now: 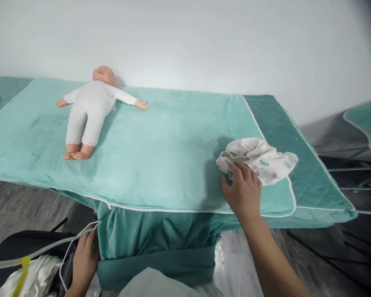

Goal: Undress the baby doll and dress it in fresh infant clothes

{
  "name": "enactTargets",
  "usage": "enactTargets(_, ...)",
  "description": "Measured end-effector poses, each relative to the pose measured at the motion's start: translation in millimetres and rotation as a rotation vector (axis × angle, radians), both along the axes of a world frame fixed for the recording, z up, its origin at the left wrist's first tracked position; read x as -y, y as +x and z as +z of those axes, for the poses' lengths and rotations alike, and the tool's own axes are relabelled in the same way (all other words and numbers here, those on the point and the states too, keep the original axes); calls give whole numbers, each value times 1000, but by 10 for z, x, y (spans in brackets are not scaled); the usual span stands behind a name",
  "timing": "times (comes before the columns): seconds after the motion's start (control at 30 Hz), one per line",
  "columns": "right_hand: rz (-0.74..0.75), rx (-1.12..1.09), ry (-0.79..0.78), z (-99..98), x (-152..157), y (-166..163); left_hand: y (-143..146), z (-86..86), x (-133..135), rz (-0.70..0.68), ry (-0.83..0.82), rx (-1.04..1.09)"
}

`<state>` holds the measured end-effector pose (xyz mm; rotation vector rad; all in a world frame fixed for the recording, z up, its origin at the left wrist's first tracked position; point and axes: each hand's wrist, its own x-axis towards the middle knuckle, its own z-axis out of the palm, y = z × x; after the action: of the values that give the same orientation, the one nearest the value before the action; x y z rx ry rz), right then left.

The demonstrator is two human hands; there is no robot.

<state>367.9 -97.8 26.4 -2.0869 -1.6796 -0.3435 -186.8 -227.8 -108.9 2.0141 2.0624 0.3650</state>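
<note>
While the right hand (243, 187) rests on the near edge of a crumpled white cloth (270, 161), its fingers are slightly bent and its thumb stands apart; I cannot tell whether they pinch any fabric or only lie on it. The cloth, printed with small green figures, sits towards the right end of the green bench (173, 161), across the white piping where the paler cover gives way to the darker. If the fingers are merely resting, a pull could slip off, or lift one fold and leave the rest behind. Its openings are hard to read in that heap, so it could be picked up twisted or inside out.

Well apart, towards the left, a doll (91, 101) in white lies on its back with arms spread, its head at the far edge beside the wall (188, 41). A tug on the loose-looking cover could shift it.

Low beside the bench, the left hand (85, 251) is near a pale tube (49, 248) and a thin white cord (66, 256); its fingertips are hidden, so I cannot tell their opening or whether they hold anything. Lifting that hand carelessly could snag either line.
</note>
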Motion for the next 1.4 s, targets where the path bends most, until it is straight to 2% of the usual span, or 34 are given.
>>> enactTargets(0.13, -12, 10, -9, -56, -135, 254, 406, 294, -287, -42, 133, 155)
enactTargets(0.23, 52, -191, 74, -20, -297, 361, 751, 480, -551, -179, 241, 251)
enactTargets(0.33, 69, -509, 205, 177, -486, 297, 1185, 659, -857, -362, 329, 368)
enactTargets(0.4, 85, -631, 292, 370, -602, 153, 1544, 816, -1105, -399, 365, 488)
enactTargets(0.47, 168, -677, 342, 555, -698, -53, 1947, 997, -1390, -398, 312, 648)
enactTargets(0.53, 317, -710, 325, 690, -762, -298, 2351, 1158, -1690, -384, 165, 876)
enactTargets(0.6, 547, -676, 207, 756, -789, -551, 2692, 1258, -1969, -386, -39, 1181)
enactTargets(0.67, 771, -538, 52, 750, -781, -765, 2913, 1283, -2189, -355, -204, 1392)
enactTargets(0.73, 845, -374, -23, 680, -761, -887, 2998, 1256, -2326, -244, -276, 1554)
enactTargets(0.77, 809, -316, -17, 626, -755, -904, 3000, 1234, -2362, -178, -291, 1636)
enactTargets(0.87, 545, -241, 22, 437, -769, -796, 2933, 1186, -2380, -54, -323, 1836)
enactTargets(0.97, 359, -278, -38, 296, -816, -579, 2884, 1188, -2351, -42, -353, 1879)
enactTargets(1.07, 304, -376, -102, 263, -853, -403, 2889, 1205, -2343, -24, -352, 1889)
enactTargets(1.13, 287, -454, -84, 287, -865, -332, 2898, 1210, -2349, -24, -351, 1892)
enactTargets(1.3, 194, -870, 82, 423, -889, -288, 2886, 1204, -2374, -22, -390, 1937)
enactTargets(1.4, 159, -1138, 217, 619, -932, -348, 2873, 1208, -2388, -34, -400, 1948)
